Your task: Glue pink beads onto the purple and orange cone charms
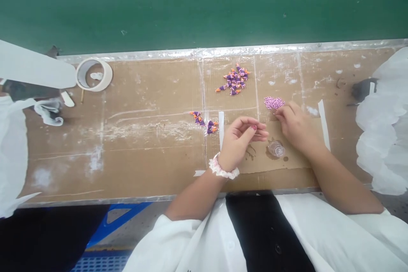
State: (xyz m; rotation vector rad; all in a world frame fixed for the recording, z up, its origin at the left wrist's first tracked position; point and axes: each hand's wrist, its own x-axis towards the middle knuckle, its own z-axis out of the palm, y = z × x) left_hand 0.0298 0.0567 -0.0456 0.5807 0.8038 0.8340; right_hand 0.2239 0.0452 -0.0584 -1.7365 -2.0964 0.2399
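My left hand (244,136) hovers over a cardboard piece (255,165), its thumb pressed toward the curved fingers; whatever lies between them is hidden. My right hand (296,127) has its fingertips pinched together at the near edge of a pile of small pink-purple pieces (273,103). What that pinch holds is too small to see. Between the hands stands a small clear cup (276,148) beside wet spots. Left of my left hand lie a few small purple-and-orange figures (212,126) and another little group of figures (197,118). A larger heap of these figures (235,80) sits farther back.
White tape strips (324,124) edge the cardboard piece. At the left are a masking tape roll (108,77), a white stick (67,98) and white plastic (12,157). White plastic bags (382,127) bulge at the right edge. A green surface (204,8) lies beyond the table's metal edge.
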